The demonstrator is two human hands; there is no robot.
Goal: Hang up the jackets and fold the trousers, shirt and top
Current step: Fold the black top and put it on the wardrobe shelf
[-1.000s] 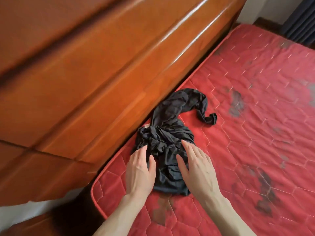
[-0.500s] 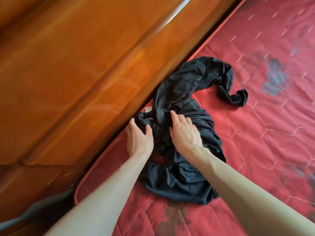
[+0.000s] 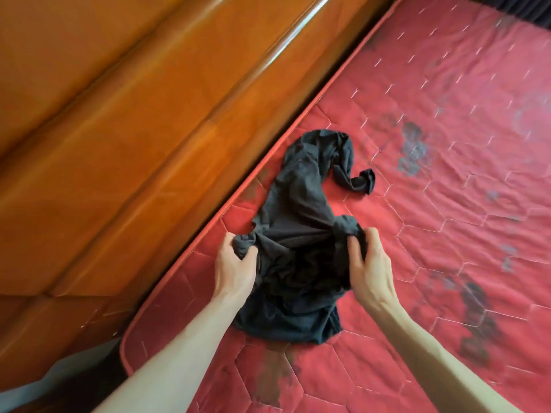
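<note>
Garment [image 3: 298,210], black, crumpled on red mattress [image 3: 447,204] beside wooden bed frame [image 3: 134,129]. Left hand [image 3: 235,263] and right hand [image 3: 369,263] each grip bunched fabric, cloth stretched between.

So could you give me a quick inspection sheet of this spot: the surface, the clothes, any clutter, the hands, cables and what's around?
Surface: red quilted mattress, with dark stains.
Job's things: one crumpled black garment near the mattress edge, not folded.
Clutter: nothing seen.
Hands: left hand and right hand each grip a bunch of the garment's fabric, pulling it taut between them.
Cables: nothing seen.
Surroundings: glossy wooden bed frame along the mattress edge.
</note>
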